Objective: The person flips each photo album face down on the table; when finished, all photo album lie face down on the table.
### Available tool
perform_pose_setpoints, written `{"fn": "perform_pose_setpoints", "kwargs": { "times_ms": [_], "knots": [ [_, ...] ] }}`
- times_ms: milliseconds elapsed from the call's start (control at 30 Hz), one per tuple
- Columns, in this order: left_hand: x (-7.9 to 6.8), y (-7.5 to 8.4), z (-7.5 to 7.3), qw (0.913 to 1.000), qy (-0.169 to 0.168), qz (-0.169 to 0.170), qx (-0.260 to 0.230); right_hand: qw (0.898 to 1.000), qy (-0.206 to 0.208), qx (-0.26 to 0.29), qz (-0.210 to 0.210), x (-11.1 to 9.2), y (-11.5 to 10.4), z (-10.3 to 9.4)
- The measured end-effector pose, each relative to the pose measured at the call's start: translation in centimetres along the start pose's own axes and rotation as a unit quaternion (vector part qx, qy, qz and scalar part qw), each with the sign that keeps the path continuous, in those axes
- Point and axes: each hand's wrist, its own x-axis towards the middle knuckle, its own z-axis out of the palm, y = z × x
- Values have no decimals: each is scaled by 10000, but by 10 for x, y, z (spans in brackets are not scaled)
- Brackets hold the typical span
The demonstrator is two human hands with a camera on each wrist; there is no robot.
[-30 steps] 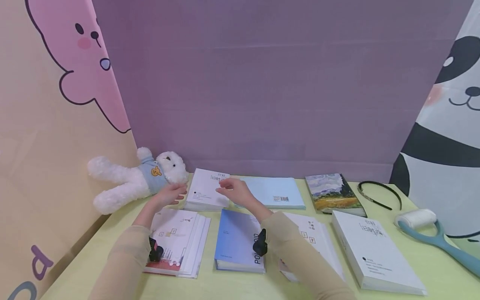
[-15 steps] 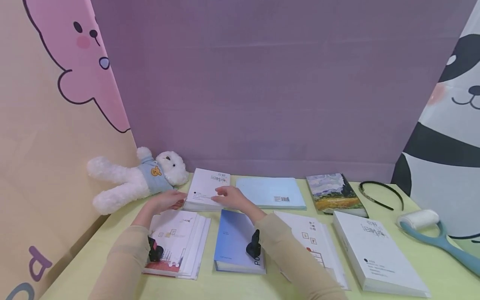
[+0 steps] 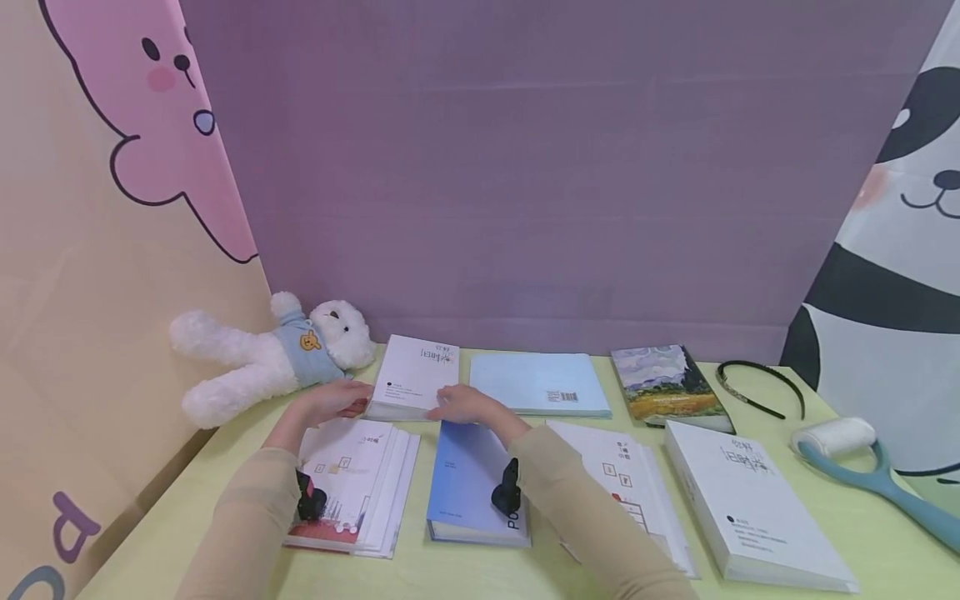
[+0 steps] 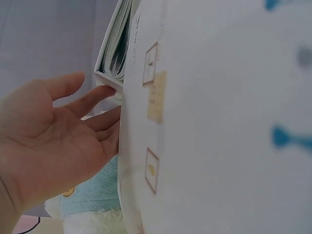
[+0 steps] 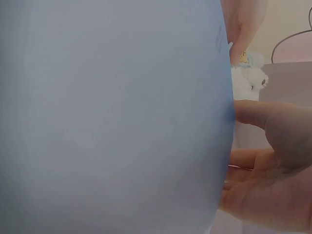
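A thick white book (image 3: 412,375) lies at the back left of the table, with both hands at its near corners. My left hand (image 3: 326,402) is at its left corner; in the left wrist view the fingers reach out loosely, the index fingertip right at the book's corner (image 4: 113,78). At the right corner is my right hand (image 3: 472,404), thumb by the front edge and fingers by the side. The right wrist view shows that hand (image 5: 278,146) with thumb and fingers extended, their tips hidden behind a blue book (image 3: 472,487).
White illustrated books lie front left (image 3: 337,483) and under the right forearm (image 3: 600,467). A second thick white book (image 3: 757,508), pale blue book (image 3: 532,379), painting-cover book (image 3: 667,383), headband (image 3: 787,383) and blue-handled lint roller (image 3: 836,437) are rightward. A plush bear (image 3: 300,350) lies left.
Both hands have come down to the white book's near corners, the right one from over its right side. The book itself has stayed in place.
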Motion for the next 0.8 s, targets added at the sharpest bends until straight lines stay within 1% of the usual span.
{"fn": "perform_pose_setpoints", "kwargs": {
  "times_ms": [100,233,367,500,667,733,800],
  "knots": [
    [1,0,-1,10000,-41,23,-3,9999,-21,147,66,2,0,-1],
    [2,1,-1,9999,-122,64,-5,9974,115,679,193,4,1,-1],
    [2,4,1,9999,-130,-29,-90,9925,238,1159,306,4,1,0],
    [0,8,4,9996,-64,-169,-227,9889,327,1382,437,3,0,2],
    [-3,12,4,9991,-150,-226,-333,9871,333,1508,415,3,-1,3],
    [-2,13,3,9987,-55,-239,-457,9869,313,1543,350,2,-1,3],
    [-1,12,3,9971,229,-236,-688,9866,267,1581,288,3,-1,3]
  ]
}}
